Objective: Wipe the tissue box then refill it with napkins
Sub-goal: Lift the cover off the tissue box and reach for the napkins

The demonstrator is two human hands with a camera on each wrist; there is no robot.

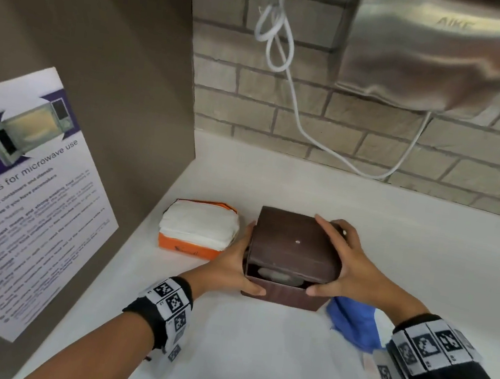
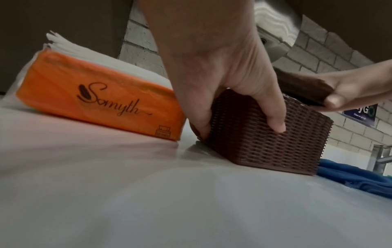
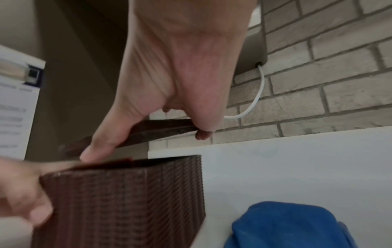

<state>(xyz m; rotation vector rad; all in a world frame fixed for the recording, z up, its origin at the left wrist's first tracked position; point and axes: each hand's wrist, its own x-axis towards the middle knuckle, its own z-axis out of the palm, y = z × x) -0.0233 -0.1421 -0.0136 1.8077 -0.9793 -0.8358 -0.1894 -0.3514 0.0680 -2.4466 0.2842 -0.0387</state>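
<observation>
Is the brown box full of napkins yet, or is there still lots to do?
Not yet. The blue cloth lies set down beside the wicker tissue box, so wiping may be over, though that can't be confirmed. Right now the left hand grips the box's side while the right hand holds the lid, tilted above the opening. The napkin pack still sits full on the counter, so refilling is left.

Both arms reach forward: left hand (image 1: 232, 266) clamps with thumb near, fingers far; right hand (image 1: 343, 265) spans wide, thumb near, fingers curled far.
</observation>
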